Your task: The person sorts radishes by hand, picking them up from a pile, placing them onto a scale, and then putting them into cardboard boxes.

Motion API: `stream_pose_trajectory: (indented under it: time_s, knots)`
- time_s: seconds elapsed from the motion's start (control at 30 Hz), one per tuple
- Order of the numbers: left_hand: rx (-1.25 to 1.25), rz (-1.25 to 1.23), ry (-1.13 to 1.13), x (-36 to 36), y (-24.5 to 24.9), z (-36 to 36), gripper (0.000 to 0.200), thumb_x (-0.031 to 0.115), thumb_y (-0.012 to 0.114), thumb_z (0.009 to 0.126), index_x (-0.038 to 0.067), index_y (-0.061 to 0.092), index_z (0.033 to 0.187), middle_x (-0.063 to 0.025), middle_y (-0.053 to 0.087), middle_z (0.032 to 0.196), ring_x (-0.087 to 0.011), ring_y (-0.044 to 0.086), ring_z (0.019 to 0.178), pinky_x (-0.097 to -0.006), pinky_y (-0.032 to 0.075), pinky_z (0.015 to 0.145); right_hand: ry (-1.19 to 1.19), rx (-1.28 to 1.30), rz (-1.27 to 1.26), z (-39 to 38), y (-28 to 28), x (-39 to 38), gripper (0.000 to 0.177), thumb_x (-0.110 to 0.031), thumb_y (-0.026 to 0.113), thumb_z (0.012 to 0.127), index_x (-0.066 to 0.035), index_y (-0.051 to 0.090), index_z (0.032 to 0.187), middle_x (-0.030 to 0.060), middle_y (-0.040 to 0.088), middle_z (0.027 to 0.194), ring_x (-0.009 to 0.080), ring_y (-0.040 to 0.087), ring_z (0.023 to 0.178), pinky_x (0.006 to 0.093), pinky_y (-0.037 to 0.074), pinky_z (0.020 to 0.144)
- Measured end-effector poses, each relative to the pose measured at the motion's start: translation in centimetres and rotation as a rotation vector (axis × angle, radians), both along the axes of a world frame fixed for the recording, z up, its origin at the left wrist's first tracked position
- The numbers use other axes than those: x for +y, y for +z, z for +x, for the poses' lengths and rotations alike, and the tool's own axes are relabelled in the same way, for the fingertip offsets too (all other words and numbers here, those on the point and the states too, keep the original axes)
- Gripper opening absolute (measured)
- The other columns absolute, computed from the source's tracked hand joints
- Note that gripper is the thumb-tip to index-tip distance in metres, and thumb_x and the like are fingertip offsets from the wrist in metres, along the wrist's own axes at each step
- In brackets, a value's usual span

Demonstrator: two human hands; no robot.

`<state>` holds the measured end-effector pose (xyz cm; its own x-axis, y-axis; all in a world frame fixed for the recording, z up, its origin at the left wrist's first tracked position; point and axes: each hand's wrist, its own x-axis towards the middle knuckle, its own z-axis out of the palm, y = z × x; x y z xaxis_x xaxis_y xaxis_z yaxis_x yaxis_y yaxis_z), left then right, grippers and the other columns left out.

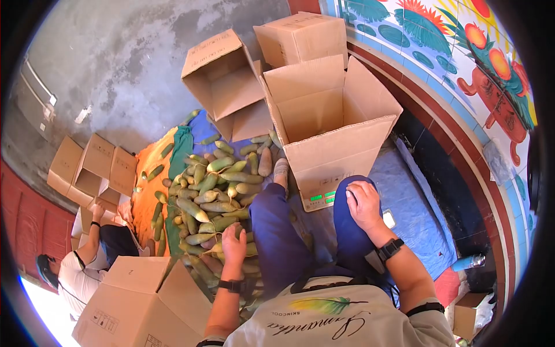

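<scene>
Blue, orange and green sheeting [413, 202] under a grey wall [133, 63]. Green radishes [219, 206]: loose heap on sheeting. Left hand [234, 247]: over the heap; grip cannot be told. Right hand [363, 203]: on the knee, released. Open carton [341, 147]: upright on a green-lit scale [322, 198], inner walls visible. Tipped carton [231, 78]: behind, mouth showing. Flapped carton [127, 306]: lower left, contents hidden. Co-worker [78, 277]: far left, beside stacked cartons [95, 168].

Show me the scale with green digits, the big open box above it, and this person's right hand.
Scale [322, 200]: head view, on its front panel, among the digits.
Big open box [335, 153]: head view, on its front wall.
Right hand [364, 203]: head view, on its back.
</scene>
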<state>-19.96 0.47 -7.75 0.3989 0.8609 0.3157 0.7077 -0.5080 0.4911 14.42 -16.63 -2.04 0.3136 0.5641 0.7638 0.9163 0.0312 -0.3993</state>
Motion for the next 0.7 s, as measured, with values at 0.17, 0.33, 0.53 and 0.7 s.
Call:
stream_pose_trajectory:
  time_s: [0.17,0.33,0.53,0.7]
  knots:
    - [0.066,-0.057,0.059,0.6,-1.6,-0.8,0.037,0.018,0.064,0.084,0.002,0.058,0.117,-0.0195,0.060,0.114,-0.0379,0.053,0.111,-0.0449,0.043,0.095,-0.004,0.033,0.003,0.3,0.0,-0.6,0.014,-0.002,0.068,0.075,-0.002,0.061,0.087,0.0112,0.063,0.089,0.0300,0.061,0.082,0.0386,0.050,0.072]
    - [0.135,-0.176,0.038,1.2,-4.8,-1.8,0.042,0.022,0.066,0.083,0.002,0.055,0.120,-0.0196,0.059,0.116,-0.0379,0.052,0.113,-0.0445,0.042,0.096,-0.014,0.062,0.001,0.7,-0.2,-1.0,0.015,-0.002,0.068,0.074,-0.003,0.061,0.088,0.0114,0.063,0.090,0.0307,0.061,0.082,0.0391,0.050,0.073]
    - [0.271,-0.292,0.095,0.9,-8.3,-2.9,0.049,0.027,0.066,0.082,0.000,0.054,0.120,-0.0220,0.058,0.116,-0.0383,0.051,0.112,-0.0448,0.041,0.098,-0.015,0.077,-0.004,1.3,-0.5,-1.5,0.015,-0.001,0.068,0.074,-0.003,0.062,0.088,0.0117,0.063,0.090,0.0306,0.061,0.082,0.0392,0.049,0.073]
    - [0.382,-0.451,0.136,1.0,-11.2,-4.4,0.052,0.033,0.065,0.082,0.002,0.054,0.123,-0.0220,0.059,0.116,-0.0375,0.053,0.113,-0.0446,0.042,0.097,-0.018,0.090,-0.020,1.6,-0.3,-1.8,0.016,0.000,0.068,0.074,-0.002,0.062,0.088,0.0117,0.063,0.091,0.0306,0.061,0.081,0.0395,0.049,0.073]
